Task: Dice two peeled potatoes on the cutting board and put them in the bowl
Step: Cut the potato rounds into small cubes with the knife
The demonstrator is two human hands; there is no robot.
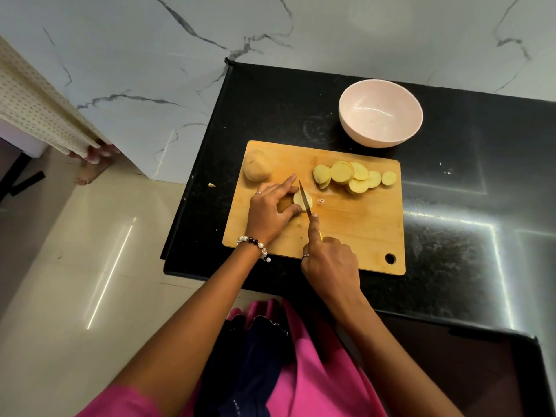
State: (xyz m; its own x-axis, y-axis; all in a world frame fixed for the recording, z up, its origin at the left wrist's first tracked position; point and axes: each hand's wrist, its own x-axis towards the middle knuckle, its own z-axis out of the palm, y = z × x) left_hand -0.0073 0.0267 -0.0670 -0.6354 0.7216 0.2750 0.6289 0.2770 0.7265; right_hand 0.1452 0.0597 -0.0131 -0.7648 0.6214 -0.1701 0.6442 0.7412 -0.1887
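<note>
1. Fingers of my right hand point(329, 260) are curled round the handle of the knife point(305, 200), forefinger stretched along its spine so I can steer the blade straight down.
2. My left hand point(270, 210) grips the potato stub point(301, 201) on the left side of the blade, thumb and fingers pinching it so it can't roll, fingertips kept back from the edge.
3. The blade stands in the stub's cut face, so I judge I am partway through one more slice.
4. Just right and far of the knife, the slices point(352, 176) lie overlapped in a row, pushed aside to keep my cutting spot free; they are rounds, not dice yet.
5. The whole potato point(257, 165) waits at the far left corner of the cutting board point(361, 233), out of the knife's way.
6. The bowl point(380, 112) sits beyond the board's far edge on the black counter point(451, 176), with nothing in it, near enough for tipping dice in later.
</note>
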